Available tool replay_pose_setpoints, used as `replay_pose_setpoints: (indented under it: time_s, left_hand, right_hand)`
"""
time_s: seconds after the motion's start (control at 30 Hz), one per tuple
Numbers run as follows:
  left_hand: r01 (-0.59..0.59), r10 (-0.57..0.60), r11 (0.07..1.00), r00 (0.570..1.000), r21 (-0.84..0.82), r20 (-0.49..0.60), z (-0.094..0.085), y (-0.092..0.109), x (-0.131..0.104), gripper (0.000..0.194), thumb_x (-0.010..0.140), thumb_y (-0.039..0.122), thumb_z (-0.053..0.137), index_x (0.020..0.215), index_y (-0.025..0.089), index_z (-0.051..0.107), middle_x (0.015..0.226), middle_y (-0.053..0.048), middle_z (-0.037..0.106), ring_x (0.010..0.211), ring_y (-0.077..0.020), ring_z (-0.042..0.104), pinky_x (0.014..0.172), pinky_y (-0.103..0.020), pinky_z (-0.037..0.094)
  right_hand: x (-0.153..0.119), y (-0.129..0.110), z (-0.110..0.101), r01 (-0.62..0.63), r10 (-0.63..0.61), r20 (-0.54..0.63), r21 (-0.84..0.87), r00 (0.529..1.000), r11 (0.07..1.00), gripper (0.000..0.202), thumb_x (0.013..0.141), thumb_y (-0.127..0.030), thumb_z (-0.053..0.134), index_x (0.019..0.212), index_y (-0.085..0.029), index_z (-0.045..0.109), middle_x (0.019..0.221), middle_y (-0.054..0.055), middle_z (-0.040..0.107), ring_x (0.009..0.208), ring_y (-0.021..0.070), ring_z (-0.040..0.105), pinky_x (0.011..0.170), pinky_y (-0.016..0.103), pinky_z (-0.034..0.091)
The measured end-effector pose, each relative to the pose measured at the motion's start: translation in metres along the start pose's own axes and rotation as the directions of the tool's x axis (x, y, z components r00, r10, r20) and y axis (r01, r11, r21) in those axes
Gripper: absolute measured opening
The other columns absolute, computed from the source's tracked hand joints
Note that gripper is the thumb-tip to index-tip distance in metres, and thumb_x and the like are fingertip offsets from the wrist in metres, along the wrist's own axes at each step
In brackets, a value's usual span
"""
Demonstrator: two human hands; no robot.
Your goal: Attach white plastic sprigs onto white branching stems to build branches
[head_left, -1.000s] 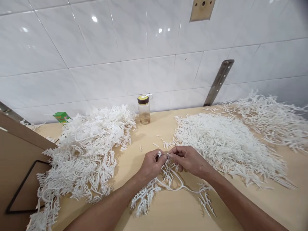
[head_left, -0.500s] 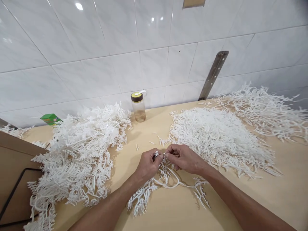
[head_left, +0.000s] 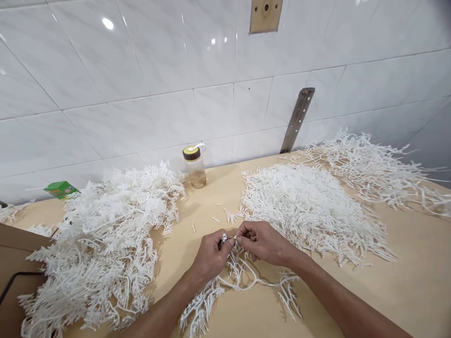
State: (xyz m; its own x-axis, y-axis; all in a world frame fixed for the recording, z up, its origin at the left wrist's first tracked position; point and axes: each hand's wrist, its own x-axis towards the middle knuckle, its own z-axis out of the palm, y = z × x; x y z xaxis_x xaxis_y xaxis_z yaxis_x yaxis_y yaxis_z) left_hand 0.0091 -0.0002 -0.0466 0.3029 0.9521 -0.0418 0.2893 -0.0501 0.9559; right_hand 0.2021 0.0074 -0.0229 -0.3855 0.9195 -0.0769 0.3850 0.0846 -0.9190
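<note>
Over the middle of the table, my left hand (head_left: 212, 256) is closed in a pinch on a white plastic branch (head_left: 243, 287) with many fine twigs. The rest of the branch hangs below the hands and spreads over the table towards me. My right hand (head_left: 264, 243) meets the left one, its thumb and forefinger pinched on a small white tip at the branch. The exact contact between the fingertips is partly hidden. Just beyond the hands lie a few loose white sprigs (head_left: 230, 217).
A large heap of white branches (head_left: 105, 249) lies left, a flat pile of short sprigs (head_left: 299, 206) right, and bare stems (head_left: 373, 171) far right. A bottle (head_left: 195, 171) stands near the tiled wall. A green carton (head_left: 60, 189) and a cardboard box (head_left: 19, 267) are at left.
The camera view has tilted up and shifted slightly right, so everything sits lower and further left. Both hands keep their pinch on the branch, almost unchanged.
</note>
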Motion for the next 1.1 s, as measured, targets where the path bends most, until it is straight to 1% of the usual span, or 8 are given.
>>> replay_pose_setpoints:
  time_s: [0.13,0.3,0.53,0.7,0.83,0.87,1.0,1.1]
  left_hand:
    - [0.005,-0.005,1.000,1.000,0.009,0.017,-0.001,0.003,0.001,0.037,0.087,0.049,0.055,0.070,0.017,0.050,0.060,0.003,0.043,0.059,-0.0117,0.040,0.057,-0.024,0.032]
    - [0.036,-0.036,0.999,0.999,-0.037,0.013,-0.003,0.011,0.004,0.039,0.085,0.050,0.058,0.067,0.018,0.047,0.061,0.004,0.041,0.060,-0.0115,0.040,0.056,-0.024,0.031]
    - [0.050,-0.052,0.991,0.998,-0.120,-0.020,-0.006,0.014,-0.003,0.038,0.085,0.052,0.059,0.072,0.018,0.049,0.063,0.004,0.043,0.059,-0.0106,0.040,0.055,-0.023,0.033]
    - [0.025,-0.025,0.992,1.000,-0.124,-0.001,-0.002,0.008,-0.006,0.037,0.086,0.050,0.059,0.072,0.017,0.050,0.061,0.004,0.042,0.057,-0.0105,0.039,0.055,-0.024,0.032]
    - [-0.009,0.001,0.993,0.998,-0.119,-0.066,0.003,0.006,-0.003,0.037,0.087,0.048,0.058,0.070,0.017,0.051,0.060,0.004,0.040,0.057,-0.0100,0.038,0.056,-0.024,0.031]
    - [-0.013,0.002,0.993,0.996,-0.117,-0.090,0.004,0.005,-0.002,0.036,0.087,0.048,0.058,0.070,0.017,0.052,0.061,0.004,0.041,0.058,-0.0101,0.039,0.057,-0.024,0.032]
    - [-0.017,-0.001,0.993,0.988,-0.115,-0.153,0.006,0.002,0.000,0.033,0.088,0.046,0.058,0.075,0.016,0.057,0.063,0.003,0.047,0.060,-0.0111,0.043,0.059,-0.024,0.035]
    - [-0.025,0.011,0.996,0.987,-0.089,-0.158,0.006,0.000,0.001,0.031,0.088,0.044,0.058,0.075,0.016,0.057,0.065,0.002,0.049,0.061,-0.0115,0.044,0.059,-0.024,0.035]
  right_hand:
    - [0.002,0.001,0.005,0.083,-0.114,-0.128,-0.226,0.985,0.971,0.008,0.078,-0.017,0.057,0.076,-0.019,0.064,0.066,-0.001,0.065,0.057,0.0124,0.058,0.054,0.023,0.042]
    - [0.006,-0.001,0.020,0.205,-0.374,-0.239,-0.524,0.896,0.827,0.013,0.081,-0.008,0.052,0.076,-0.018,0.059,0.071,0.001,0.063,0.063,0.0130,0.055,0.061,0.025,0.040]
    - [0.010,0.000,0.025,0.081,-0.249,-0.364,-0.420,0.898,0.904,0.011,0.084,-0.013,0.052,0.077,-0.019,0.057,0.066,-0.001,0.063,0.058,0.0131,0.056,0.056,0.024,0.041]
    - [0.013,0.012,-0.007,-0.001,-0.289,-0.542,-0.472,0.789,0.882,0.008,0.086,-0.019,0.053,0.081,-0.020,0.059,0.067,0.001,0.064,0.060,0.0156,0.059,0.060,0.027,0.043]
    - [0.011,0.010,-0.018,0.070,-0.360,-0.609,-0.447,0.707,0.892,0.016,0.087,-0.029,0.056,0.096,-0.018,0.063,0.100,0.009,0.069,0.063,0.0146,0.061,0.063,0.029,0.047]
    - [0.010,0.007,-0.016,0.079,-0.344,-0.594,-0.426,0.727,0.901,0.018,0.087,-0.031,0.056,0.097,-0.018,0.065,0.102,0.009,0.069,0.062,0.0144,0.061,0.063,0.029,0.047]
    - [0.003,-0.005,-0.001,0.044,-0.131,-0.326,-0.261,0.936,0.964,0.023,0.089,-0.037,0.055,0.089,-0.021,0.071,0.080,0.003,0.073,0.065,0.0166,0.063,0.060,0.027,0.046]
    - [0.002,-0.007,0.011,0.031,-0.067,-0.201,-0.177,0.977,0.984,0.022,0.088,-0.035,0.057,0.089,-0.022,0.074,0.080,0.001,0.074,0.069,0.0162,0.065,0.061,0.026,0.046]
